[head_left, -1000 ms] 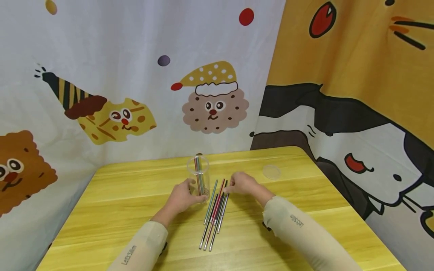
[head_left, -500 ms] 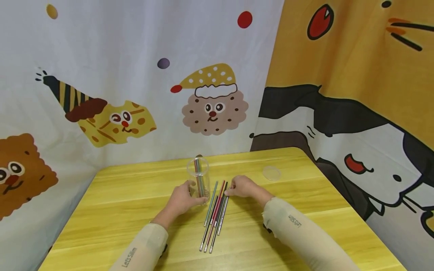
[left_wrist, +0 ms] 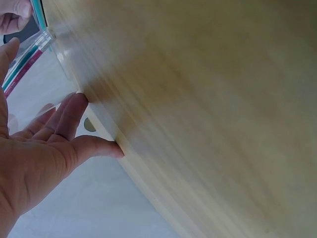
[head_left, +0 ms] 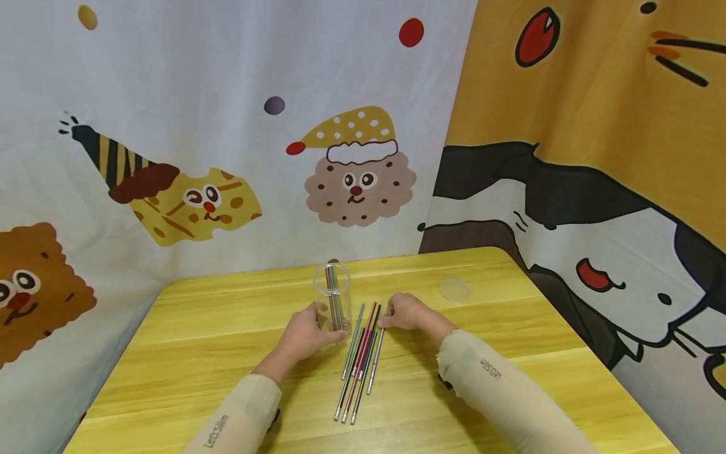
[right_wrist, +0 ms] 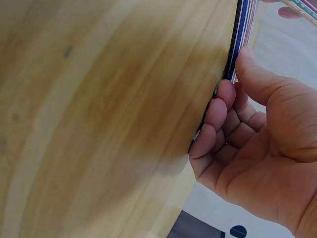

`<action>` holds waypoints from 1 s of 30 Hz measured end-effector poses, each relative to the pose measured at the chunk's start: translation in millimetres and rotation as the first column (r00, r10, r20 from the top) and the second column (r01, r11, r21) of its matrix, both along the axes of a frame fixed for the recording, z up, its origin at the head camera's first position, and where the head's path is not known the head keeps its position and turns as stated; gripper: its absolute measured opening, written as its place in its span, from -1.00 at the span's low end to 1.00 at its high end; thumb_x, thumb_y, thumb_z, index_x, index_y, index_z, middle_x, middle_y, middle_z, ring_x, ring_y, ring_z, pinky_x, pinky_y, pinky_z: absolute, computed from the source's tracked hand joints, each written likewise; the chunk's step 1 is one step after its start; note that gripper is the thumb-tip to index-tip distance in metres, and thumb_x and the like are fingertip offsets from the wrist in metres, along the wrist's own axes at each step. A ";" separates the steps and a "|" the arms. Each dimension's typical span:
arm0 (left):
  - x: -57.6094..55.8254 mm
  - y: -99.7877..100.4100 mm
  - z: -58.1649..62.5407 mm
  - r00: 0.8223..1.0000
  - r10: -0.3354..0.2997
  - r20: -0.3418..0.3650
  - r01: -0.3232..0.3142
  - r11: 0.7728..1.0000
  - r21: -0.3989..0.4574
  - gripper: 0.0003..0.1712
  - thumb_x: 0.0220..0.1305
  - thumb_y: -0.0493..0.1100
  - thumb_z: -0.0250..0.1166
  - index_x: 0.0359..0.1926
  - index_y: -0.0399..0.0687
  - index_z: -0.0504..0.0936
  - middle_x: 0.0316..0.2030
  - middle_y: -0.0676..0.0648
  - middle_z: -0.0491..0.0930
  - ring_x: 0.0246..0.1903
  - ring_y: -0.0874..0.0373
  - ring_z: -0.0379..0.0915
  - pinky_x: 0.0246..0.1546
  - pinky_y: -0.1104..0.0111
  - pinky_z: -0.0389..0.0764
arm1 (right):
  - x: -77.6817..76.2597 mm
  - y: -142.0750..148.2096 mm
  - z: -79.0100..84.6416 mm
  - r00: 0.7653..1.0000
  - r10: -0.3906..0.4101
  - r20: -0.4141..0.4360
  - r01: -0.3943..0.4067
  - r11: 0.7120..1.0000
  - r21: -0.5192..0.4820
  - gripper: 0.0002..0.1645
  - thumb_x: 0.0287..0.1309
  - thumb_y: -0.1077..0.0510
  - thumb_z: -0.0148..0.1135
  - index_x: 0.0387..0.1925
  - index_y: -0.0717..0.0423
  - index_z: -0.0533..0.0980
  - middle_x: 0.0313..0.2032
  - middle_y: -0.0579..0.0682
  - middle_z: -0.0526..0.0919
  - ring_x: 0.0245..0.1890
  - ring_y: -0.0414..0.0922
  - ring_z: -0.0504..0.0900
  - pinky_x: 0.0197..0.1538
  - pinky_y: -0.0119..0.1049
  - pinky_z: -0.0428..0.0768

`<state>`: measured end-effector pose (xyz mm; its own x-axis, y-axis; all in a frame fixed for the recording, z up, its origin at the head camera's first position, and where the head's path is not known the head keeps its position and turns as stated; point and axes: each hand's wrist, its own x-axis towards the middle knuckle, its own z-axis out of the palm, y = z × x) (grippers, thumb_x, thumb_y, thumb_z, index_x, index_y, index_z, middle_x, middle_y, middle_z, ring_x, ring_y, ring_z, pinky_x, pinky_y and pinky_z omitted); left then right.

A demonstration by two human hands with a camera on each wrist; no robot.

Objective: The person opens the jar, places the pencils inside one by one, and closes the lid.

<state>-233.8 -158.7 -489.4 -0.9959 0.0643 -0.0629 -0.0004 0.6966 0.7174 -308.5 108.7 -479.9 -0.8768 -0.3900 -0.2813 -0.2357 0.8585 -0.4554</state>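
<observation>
Cartoon-printed curtains (head_left: 215, 69) behind a wood-grain table (head_left: 215, 321) mark an indoor corner.

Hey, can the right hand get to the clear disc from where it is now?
Probably yes: the clear disc lies nearby on the table, with nothing visible between it and the right hand, though that hand seems to hold a pencil.

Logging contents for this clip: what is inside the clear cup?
Several pencils stand bunched inside the clear cup. They overlap, so I can't count them; the left hand covers part of the cup's base.
</observation>
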 end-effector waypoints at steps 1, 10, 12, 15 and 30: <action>0.1 0.0 0.2 1.000 0.000 -0.003 0.000 1.000 -0.001 0.01 0.08 0.17 0.68 0.40 -0.25 0.48 0.11 -0.29 0.73 0.00 -0.10 0.71 -0.04 0.04 0.78 | -0.6 0.5 0.2 1.000 0.002 0.002 -0.002 1.000 -0.009 -0.64 0.38 -0.08 0.46 -0.40 0.05 0.57 -0.44 -0.08 0.56 -0.44 -0.17 0.43 -0.35 -0.31 0.40; 0.9 0.5 -0.1 1.000 -0.001 0.007 0.000 1.000 0.010 0.00 0.09 0.16 0.69 0.40 -0.25 0.48 0.12 -0.29 0.72 0.02 -0.11 0.71 -0.05 0.06 0.78 | -8.4 11.2 7.4 0.998 -0.031 -0.056 0.034 0.997 0.066 -0.75 0.28 0.02 0.56 -0.29 0.10 0.67 -0.32 -0.06 0.68 -0.36 -0.16 0.54 -0.25 -0.27 0.58; 1.2 0.7 -0.3 1.000 -0.001 0.006 0.001 1.000 0.014 0.00 0.09 0.15 0.69 0.39 -0.25 0.48 0.11 -0.29 0.72 0.01 -0.11 0.70 -0.05 0.06 0.78 | -11.5 15.1 10.8 0.995 -0.072 -0.075 0.080 0.992 0.101 -0.75 0.24 0.09 0.57 -0.40 0.08 0.63 -0.43 -0.10 0.60 -0.44 -0.17 0.47 -0.33 -0.29 0.50; 1.8 0.8 -0.1 1.000 0.001 0.005 -0.001 1.000 0.015 0.00 0.08 0.15 0.69 0.39 -0.26 0.48 0.11 -0.29 0.72 0.02 -0.11 0.70 -0.04 0.05 0.77 | -17.1 20.5 13.0 0.991 -0.112 -0.078 0.123 0.982 0.142 -0.52 0.20 0.19 0.55 -0.64 0.00 0.41 -0.63 -0.16 0.30 -0.59 -0.18 0.20 -0.46 -0.32 0.24; 0.3 1.5 0.6 1.000 0.007 0.011 -0.007 1.000 0.012 0.01 0.08 0.15 0.69 0.41 -0.24 0.47 0.11 -0.30 0.72 0.02 -0.11 0.70 -0.05 0.06 0.78 | -25.4 24.9 10.3 0.993 -0.046 -0.108 0.068 0.977 0.203 -0.84 0.20 0.18 0.56 -0.24 0.21 0.79 -0.24 0.03 0.83 -0.38 -0.16 0.64 -0.22 -0.28 0.70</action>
<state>-233.4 -157.3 -488.8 -0.9957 0.0580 -0.0727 -0.0130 0.6876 0.7260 -333.9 133.6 -469.5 -0.9242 -0.2817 -0.2578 -0.2201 0.9447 -0.2433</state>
